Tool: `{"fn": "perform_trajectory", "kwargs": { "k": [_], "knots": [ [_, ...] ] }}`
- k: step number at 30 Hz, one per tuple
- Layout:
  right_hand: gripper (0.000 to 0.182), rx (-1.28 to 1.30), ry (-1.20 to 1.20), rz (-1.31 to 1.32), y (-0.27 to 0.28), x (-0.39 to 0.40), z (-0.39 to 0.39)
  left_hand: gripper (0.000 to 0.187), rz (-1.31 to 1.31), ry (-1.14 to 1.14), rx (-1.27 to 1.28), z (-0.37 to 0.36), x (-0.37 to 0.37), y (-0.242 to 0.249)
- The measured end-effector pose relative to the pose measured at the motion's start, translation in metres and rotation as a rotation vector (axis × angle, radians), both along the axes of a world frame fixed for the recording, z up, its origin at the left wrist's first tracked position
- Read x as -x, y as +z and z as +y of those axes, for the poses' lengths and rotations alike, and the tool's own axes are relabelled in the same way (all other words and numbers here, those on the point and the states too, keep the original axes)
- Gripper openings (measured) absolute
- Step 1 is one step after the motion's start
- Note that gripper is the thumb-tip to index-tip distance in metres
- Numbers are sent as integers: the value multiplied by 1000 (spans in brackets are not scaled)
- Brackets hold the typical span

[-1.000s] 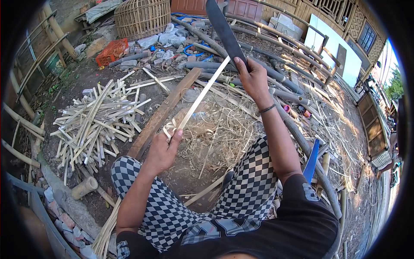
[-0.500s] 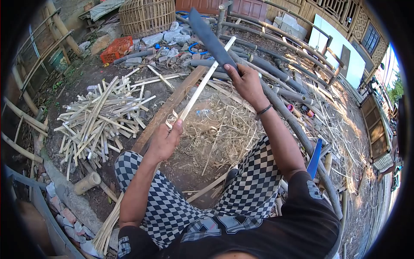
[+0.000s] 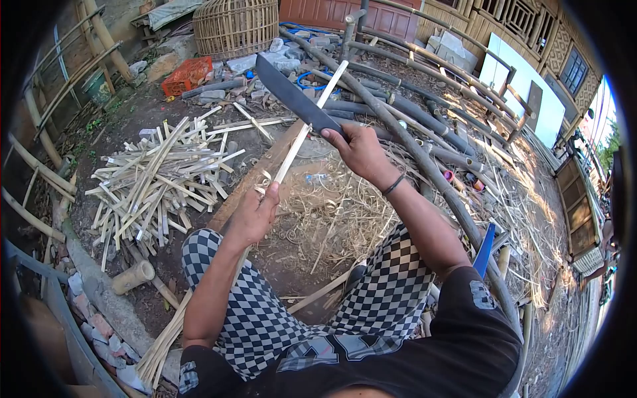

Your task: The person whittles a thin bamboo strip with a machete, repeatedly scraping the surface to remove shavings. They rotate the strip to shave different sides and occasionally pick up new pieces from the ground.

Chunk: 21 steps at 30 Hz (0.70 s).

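My left hand [image 3: 253, 215] is closed round a pale bamboo strip [image 3: 292, 154] that slants up and away to the right. Curled shavings cling to the strip by my thumb. My right hand [image 3: 361, 152] grips a machete [image 3: 292, 94] at its near end; the handle is hidden by my fingers. The dark, broad blade lies across the strip, pointing up and left. Beneath the strip a brown wooden plank [image 3: 255, 171] runs from near my left knee away from me.
A heap of split bamboo strips [image 3: 159, 179] lies on the left. Thin shavings [image 3: 332, 212] cover the ground between my legs. A long pole [image 3: 424, 162] and dark bamboo poles stretch along the right. Farther back are an orange crate [image 3: 187, 75], rubble and a woven basket [image 3: 235, 28].
My right hand and the machete have moved left and nearer along the strip, and the blade is tilted flatter. My left hand keeps its hold on the strip.
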State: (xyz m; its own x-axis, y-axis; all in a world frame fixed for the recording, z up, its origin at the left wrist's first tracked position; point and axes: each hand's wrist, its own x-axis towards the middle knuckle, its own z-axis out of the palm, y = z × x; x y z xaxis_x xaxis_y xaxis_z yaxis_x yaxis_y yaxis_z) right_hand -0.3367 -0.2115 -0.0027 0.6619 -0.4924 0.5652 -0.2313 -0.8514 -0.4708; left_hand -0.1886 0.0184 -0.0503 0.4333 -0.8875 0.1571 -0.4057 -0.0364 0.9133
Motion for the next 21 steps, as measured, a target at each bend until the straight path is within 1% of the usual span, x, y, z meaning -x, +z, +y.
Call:
{"fn": "perform_trajectory", "kwargs": {
  "k": [1,3,4,5,7,8,11,13,15,16,18,19,20,21],
  "knots": [
    [47,0,4,-9,6,-2,3,55,-9,4,0,1,-3,2],
    [47,-222,-76,-34,29,2,10,57,75,-23,10,-2,1,4],
    [50,-304,-97,-106,33,0,9,57,83,-24,12,-3,7,10],
    [50,-308,-100,-98,26,-2,12,58,103,-20,-19,-1,13,19],
    [52,-54,-49,-55,7,-8,19,58,122,-8,-51,3,16,22],
    [53,-118,-26,-9,4,-9,20,58,125,14,-50,3,13,18],
    [52,-176,5,5,14,-10,22,58,113,29,-70,3,4,10],
    [52,-187,-33,49,22,-8,20,56,117,17,-87,-2,5,13],
    [48,-257,-33,-58,17,-12,28,56,249,17,-15,-1,13,22],
    [49,-115,16,-13,10,-11,38,56,252,22,-18,1,9,17],
    [50,-141,42,7,9,-13,43,55,54,34,-45,2,-4,8],
    [52,-172,59,24,9,-14,44,55,45,38,-44,3,-7,10],
    [52,-258,28,86,16,-14,41,55,92,11,-46,3,-7,12],
    [52,-253,30,90,16,-17,37,55,144,-16,-45,1,-5,13]
  ]
}}
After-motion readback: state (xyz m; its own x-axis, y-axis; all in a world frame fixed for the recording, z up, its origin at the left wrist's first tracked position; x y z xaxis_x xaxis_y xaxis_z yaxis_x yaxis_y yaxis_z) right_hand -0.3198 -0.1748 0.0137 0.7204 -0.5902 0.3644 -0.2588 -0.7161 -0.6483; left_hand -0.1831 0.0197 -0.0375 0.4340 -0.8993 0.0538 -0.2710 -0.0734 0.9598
